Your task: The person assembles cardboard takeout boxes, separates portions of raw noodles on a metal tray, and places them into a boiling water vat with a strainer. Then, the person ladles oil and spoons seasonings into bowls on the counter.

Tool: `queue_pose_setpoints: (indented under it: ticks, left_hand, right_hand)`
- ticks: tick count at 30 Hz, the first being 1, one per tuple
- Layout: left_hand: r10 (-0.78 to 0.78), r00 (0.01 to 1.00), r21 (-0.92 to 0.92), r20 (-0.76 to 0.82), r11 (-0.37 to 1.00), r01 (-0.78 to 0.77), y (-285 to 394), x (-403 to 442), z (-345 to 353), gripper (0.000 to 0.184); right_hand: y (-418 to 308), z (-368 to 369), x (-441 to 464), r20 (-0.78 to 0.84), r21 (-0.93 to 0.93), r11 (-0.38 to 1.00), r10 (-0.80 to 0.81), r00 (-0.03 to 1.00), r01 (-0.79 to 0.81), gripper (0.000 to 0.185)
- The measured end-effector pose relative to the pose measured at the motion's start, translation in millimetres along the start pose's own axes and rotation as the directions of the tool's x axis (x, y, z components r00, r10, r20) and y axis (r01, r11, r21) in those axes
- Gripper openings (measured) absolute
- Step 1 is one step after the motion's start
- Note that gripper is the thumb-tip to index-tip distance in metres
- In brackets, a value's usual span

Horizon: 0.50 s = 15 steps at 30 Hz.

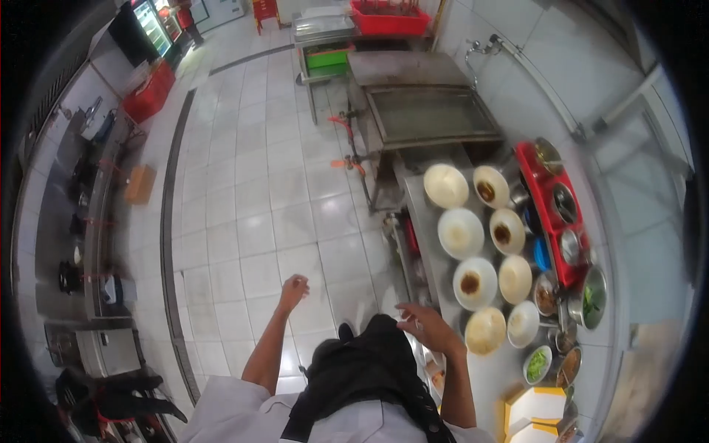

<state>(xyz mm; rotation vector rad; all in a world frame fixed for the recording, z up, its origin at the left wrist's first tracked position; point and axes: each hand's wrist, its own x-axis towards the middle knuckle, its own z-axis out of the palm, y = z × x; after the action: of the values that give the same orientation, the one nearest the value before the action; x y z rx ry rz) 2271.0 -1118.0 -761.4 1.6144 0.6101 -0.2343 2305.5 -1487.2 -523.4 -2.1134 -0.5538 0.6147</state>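
Note:
My left hand (295,290) hangs over the floor tiles, its fingers loosely bent and nothing in them. Beside the edge of the steel table, my right hand (430,328) is empty with fingers apart; a ring shows on one finger. Two rows of pale bowls stand on that table. The nearest to my right hand is a bowl with a yellowish bottom (485,331). Dark brown sauce lies in a white bowl (474,283) and in a cream bowl (507,232) beyond it. Chopped greens fill a small bowl (538,365) farther right.
A red tray (548,214) of metal containers runs along the wall. White and yellow boxes (528,413) sit at the near end. Past the table stands a steel boiler (432,114) with orange-handled valves. Tiled floor (266,199) stretches ahead; a person (190,22) is far back.

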Motion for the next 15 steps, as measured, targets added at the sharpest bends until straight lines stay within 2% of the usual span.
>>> queue_pose_setpoints:
  ticks: [2,4,6,8,10,11,12,13,14,15]
  left_hand:
    - [0.052,0.999,0.045,0.001,0.998,-0.052,30.2,44.2,-7.0,0.022]
    - [0.044,0.999,0.049,0.002,0.998,-0.044,38.7,78.1,-17.1,0.022]
    - [-0.113,0.994,0.06,-0.002,0.992,0.113,23.4,89.4,-37.1,0.023]
    - [-0.153,0.984,0.241,-0.085,0.956,0.17,-31.8,90.7,-67.9,0.023]
    - [-0.326,0.896,-0.087,-0.302,0.945,0.315,-54.6,45.3,-79.3,0.023]
    - [-0.354,0.885,-0.064,-0.302,0.934,0.352,-85.9,29.2,-90.2,0.022]
    - [-0.304,0.922,0.171,-0.238,0.922,0.348,-130.8,4.6,-98.1,0.021]
    - [-0.159,0.982,0.644,-0.098,0.743,0.185,-169.3,-21.8,-102.1,0.019]
    - [0.054,0.99,0.954,0.131,0.265,-0.141,-144.3,-54.5,-95.0,0.018]
    - [-0.284,0.957,0.761,-0.059,0.607,0.227,-171.3,-69.3,-98.7,0.018]
  right_hand:
    - [-7.1,1.0,46.1,0.112,0.051,0.996,0.068,0.991,-0.074,0.037]
    - [-4.8,-8.4,99.6,0.126,0.045,0.998,0.037,0.991,-0.043,0.036]
    - [6.2,-12.0,155.7,0.14,-0.038,0.999,0.037,0.989,-0.032,0.035]
    - [25.4,-15.8,215.1,0.164,0.002,1.0,0.004,0.986,-0.004,0.035]
    - [27.1,-19.3,269.4,0.165,0.055,0.998,-0.043,0.985,0.034,0.035]
    - [23.6,-27.8,301.1,0.138,0.012,0.997,-0.081,0.987,0.08,0.034]
    - [17.5,-40.9,337.0,0.105,-0.047,0.989,-0.134,0.985,0.139,0.034]
    - [-2.5,-59.4,364.6,0.157,-0.059,0.988,-0.133,0.979,0.144,0.034]
    - [-11.9,-72.8,392.2,0.167,-0.073,0.983,-0.152,0.974,0.166,0.034]
    - [-18.4,-82.1,419.4,0.14,-0.004,0.983,-0.181,0.974,0.183,0.034]
